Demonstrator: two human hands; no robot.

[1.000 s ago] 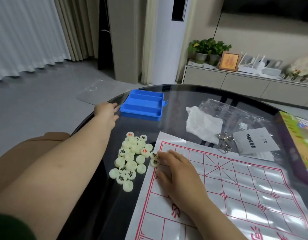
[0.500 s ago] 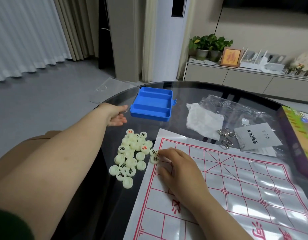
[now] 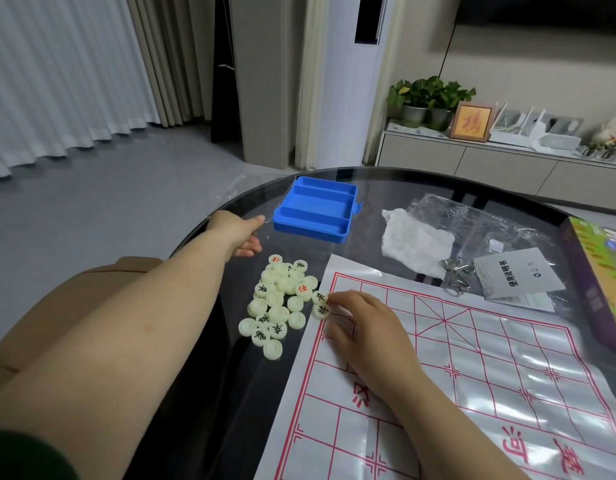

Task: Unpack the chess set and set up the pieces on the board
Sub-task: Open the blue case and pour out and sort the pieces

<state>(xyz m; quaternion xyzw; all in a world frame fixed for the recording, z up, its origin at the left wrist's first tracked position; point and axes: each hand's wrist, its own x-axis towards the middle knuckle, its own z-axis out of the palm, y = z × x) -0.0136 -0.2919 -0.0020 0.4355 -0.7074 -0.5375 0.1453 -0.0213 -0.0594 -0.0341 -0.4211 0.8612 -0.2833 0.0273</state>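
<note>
Your right hand (image 3: 365, 327) lies flat on the board (image 3: 473, 375), fingertips touching two pieces (image 3: 321, 304) at its corner; the pile (image 3: 279, 306) sits just beside the board. Your left hand (image 3: 239, 233) is curled, contents indeterminate. Slide pieces singly onto line crossings.

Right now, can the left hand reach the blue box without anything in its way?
Probably yes. The left hand is close beside the box, its thumb pointing at the near corner, and nothing I can see stands between them. The pieces lie nearer to the person, off that path.
</note>
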